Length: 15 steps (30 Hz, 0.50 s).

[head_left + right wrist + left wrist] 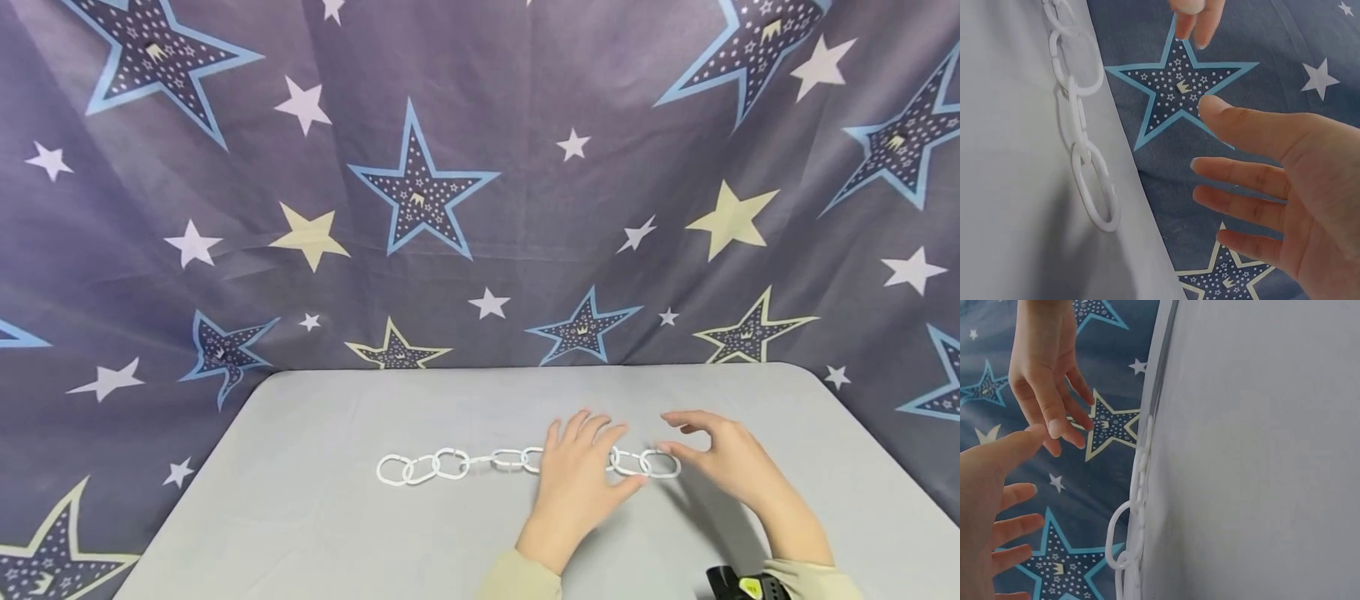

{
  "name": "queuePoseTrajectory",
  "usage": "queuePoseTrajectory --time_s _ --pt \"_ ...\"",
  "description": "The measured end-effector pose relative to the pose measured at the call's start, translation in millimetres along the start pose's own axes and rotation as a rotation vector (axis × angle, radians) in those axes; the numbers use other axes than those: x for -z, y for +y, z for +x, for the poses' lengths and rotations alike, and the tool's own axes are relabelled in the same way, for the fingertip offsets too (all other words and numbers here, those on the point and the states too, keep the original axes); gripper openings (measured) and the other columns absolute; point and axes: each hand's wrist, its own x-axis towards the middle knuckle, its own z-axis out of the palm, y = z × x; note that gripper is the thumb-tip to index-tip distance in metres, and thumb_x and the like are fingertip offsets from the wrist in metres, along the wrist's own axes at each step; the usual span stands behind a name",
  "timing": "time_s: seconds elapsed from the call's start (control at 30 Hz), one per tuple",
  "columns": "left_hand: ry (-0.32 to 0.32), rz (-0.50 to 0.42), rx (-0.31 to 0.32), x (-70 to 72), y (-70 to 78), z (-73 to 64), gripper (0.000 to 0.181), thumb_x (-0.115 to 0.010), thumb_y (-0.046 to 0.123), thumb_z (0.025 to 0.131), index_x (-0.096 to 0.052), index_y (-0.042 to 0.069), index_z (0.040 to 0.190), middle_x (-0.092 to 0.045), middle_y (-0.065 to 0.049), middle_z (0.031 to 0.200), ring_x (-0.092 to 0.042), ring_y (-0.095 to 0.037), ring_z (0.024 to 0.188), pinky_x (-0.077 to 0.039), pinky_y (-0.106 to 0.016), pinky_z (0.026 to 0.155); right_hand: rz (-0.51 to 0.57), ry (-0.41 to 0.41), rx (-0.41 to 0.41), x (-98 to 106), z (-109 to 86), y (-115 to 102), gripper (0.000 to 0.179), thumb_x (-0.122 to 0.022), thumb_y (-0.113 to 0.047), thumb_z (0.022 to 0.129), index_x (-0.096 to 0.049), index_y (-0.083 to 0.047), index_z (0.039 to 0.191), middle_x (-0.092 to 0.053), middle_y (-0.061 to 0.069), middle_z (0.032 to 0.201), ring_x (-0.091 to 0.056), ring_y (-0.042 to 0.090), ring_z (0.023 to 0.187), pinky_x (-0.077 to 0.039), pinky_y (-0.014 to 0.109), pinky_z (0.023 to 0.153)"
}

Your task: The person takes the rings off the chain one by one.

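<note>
A chain of several white plastic links (480,460) lies in a line from left to right across the table. My left hand (576,483) is over its right half with fingers spread, and hides some links in the head view. In the left wrist view the fingers (1019,528) are loosely extended and hold nothing. My right hand (738,462) is near the chain's right end, thumb and fingers apart. Its thumb tip overlaps the last link (678,468) in the head view, while the right wrist view shows a gap between that hand and the end link (1079,187).
The grey-covered table (285,517) has rounded far corners. Behind it hangs a dark curtain (525,225) printed with stars. A black device (723,581) with a yellow-green patch is strapped at the right wrist, by the light sleeve (813,579).
</note>
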Motion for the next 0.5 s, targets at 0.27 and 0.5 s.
queuePoseTrajectory --time_s 0.27,0.5 --pt "0.004 0.009 -0.038 -6.9 4.9 5.0 0.043 -0.073 0.062 0.079 -0.07 0.034 0.112 -0.061 0.016 0.103 -0.053 -0.006 0.101 -0.039 -0.027 0.091 0.008 -0.072 -0.064 -2 -0.1 5 0.017 -0.083 -0.018 0.08 -0.076 -0.012 0.094 -0.072 0.001 0.088 -0.066 0.023 0.081 -0.05 0.045 0.072" --pt "-0.076 -0.019 -0.023 -12.8 10.5 9.4 0.035 -0.074 0.057 0.081 -0.072 0.035 0.108 -0.063 0.018 0.102 -0.054 -0.004 0.096 -0.04 -0.025 0.086 0.058 -0.195 -0.123 -10 -1.9 16 0.008 -0.081 -0.015 0.081 -0.074 -0.012 0.083 -0.063 -0.007 0.073 -0.049 0.006 0.059 -0.04 0.027 0.055"
